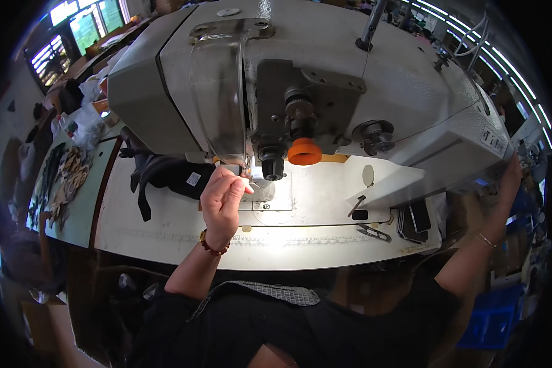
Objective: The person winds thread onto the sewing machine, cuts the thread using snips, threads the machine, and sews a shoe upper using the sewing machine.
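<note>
Head view: left hand [222,202], fingers pinched as if on thread at the needle [249,167] of the sewing machine [325,80]; threading seems in hand. Right hand [510,175] reaches the machine's far end, grip hidden. Black fabric [165,175] lies left. Next move calls for fine aim.
</note>
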`<state>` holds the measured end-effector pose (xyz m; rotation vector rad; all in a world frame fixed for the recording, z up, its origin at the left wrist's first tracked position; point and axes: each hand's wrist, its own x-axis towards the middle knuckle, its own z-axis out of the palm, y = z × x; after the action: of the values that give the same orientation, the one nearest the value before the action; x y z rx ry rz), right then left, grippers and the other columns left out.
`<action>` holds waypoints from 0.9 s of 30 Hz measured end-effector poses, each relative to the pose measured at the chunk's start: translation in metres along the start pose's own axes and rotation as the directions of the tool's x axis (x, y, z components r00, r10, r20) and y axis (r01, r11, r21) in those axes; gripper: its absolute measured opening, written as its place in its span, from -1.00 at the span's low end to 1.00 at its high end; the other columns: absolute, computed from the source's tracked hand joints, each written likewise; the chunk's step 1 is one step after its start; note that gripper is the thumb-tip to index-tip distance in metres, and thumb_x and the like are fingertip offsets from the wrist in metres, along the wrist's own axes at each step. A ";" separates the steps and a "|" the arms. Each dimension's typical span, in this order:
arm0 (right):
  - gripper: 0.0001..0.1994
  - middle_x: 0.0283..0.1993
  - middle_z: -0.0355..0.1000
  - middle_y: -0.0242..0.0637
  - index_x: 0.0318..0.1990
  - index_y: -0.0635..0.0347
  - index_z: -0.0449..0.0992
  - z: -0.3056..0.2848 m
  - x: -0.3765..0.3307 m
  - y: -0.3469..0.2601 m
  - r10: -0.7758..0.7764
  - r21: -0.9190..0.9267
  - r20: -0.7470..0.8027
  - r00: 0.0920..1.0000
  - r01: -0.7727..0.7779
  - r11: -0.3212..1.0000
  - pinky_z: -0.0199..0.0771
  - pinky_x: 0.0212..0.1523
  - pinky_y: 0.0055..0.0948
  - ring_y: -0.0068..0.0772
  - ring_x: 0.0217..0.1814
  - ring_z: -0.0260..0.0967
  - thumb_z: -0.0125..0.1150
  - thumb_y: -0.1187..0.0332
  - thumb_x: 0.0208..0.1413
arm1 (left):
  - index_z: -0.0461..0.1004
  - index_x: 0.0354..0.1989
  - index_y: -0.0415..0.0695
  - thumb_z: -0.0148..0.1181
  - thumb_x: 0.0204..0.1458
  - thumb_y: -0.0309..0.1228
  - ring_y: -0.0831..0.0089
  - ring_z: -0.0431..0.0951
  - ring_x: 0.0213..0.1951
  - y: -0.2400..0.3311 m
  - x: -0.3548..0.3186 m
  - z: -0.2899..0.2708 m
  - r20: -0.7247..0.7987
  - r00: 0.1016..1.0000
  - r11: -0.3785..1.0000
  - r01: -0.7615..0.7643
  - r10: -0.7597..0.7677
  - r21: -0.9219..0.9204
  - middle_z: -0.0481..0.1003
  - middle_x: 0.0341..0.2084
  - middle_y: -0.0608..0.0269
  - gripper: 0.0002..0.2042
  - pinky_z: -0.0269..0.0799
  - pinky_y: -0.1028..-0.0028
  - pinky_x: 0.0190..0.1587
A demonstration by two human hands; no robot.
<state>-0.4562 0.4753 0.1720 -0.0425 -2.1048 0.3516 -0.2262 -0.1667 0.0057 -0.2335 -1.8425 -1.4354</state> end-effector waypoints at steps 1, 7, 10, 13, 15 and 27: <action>-0.56 0.10 0.40 -0.01 0.18 0.25 0.35 -0.001 0.010 0.004 0.000 0.002 0.004 1.000 0.000 1.000 0.22 0.18 -0.33 -0.25 0.09 0.37 -0.30 0.19 0.33 | 0.46 -0.49 -0.31 0.01 0.16 -0.55 0.62 0.32 -0.45 -0.001 -0.001 -0.001 0.005 0.998 0.998 0.068 -0.068 -0.010 0.34 -0.50 0.34 -0.81 0.23 0.62 -0.32; -0.55 0.05 0.43 -0.07 0.16 0.25 0.37 0.004 0.069 0.022 0.014 0.220 0.323 0.946 -0.089 0.971 0.20 0.18 -0.39 -0.32 0.08 0.36 -0.24 0.17 0.31 | 0.42 -0.55 -0.27 0.03 0.15 -0.51 0.64 0.26 -0.48 0.000 0.001 0.004 -0.018 0.960 0.902 0.254 -0.278 -0.349 0.33 -0.55 0.36 -0.79 0.16 0.62 -0.30; -0.54 0.01 0.45 -0.11 0.11 0.30 0.43 0.005 0.082 0.021 -0.034 0.280 0.450 0.893 -0.104 0.954 0.20 0.17 -0.41 -0.35 0.05 0.37 -0.18 0.13 0.28 | 0.38 -0.57 -0.24 -0.01 0.16 -0.50 0.62 0.28 -0.46 -0.003 0.002 -0.001 0.017 0.976 0.866 0.201 -0.217 -0.459 0.34 -0.57 0.38 -0.77 0.17 0.56 -0.22; -0.51 -0.02 0.47 -0.15 0.06 0.33 0.47 0.012 0.076 0.009 0.061 0.445 0.482 0.874 -0.304 0.842 0.20 0.15 -0.43 -0.38 0.02 0.37 -0.14 0.08 0.26 | 0.35 -0.57 -0.21 -0.06 0.18 -0.48 0.61 0.30 -0.47 0.002 0.004 0.002 -0.034 0.999 0.999 -0.018 0.017 -0.042 0.33 -0.60 0.38 -0.76 0.17 0.48 -0.14; -0.50 -0.03 0.47 -0.17 0.06 0.32 0.47 0.013 0.060 0.003 0.164 0.434 0.331 0.929 -0.305 0.848 0.21 0.15 -0.42 -0.36 0.02 0.38 -0.13 0.06 0.26 | 0.36 -0.51 -0.23 -0.08 0.21 -0.44 0.61 0.25 -0.52 0.001 0.002 0.007 -0.032 0.996 0.991 -0.089 0.086 -0.099 0.31 -0.61 0.38 -0.76 0.20 0.50 -0.18; -0.51 0.12 0.39 -0.10 0.20 0.11 0.38 0.009 0.030 -0.010 0.227 0.431 0.212 0.950 -0.299 0.851 0.13 0.22 -0.42 -0.30 0.17 0.29 -0.13 0.06 0.23 | 0.41 -0.44 -0.20 -0.06 0.26 -0.42 0.71 -0.04 -0.68 -0.009 0.014 0.005 -0.027 0.963 0.669 0.166 -0.269 -0.725 0.14 -0.73 0.53 -0.77 0.08 0.56 -0.46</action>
<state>-0.4783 0.4691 0.1950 -0.0261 -2.1163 1.0459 -0.2429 -0.1697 0.0078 -0.2932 -1.1309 -2.2534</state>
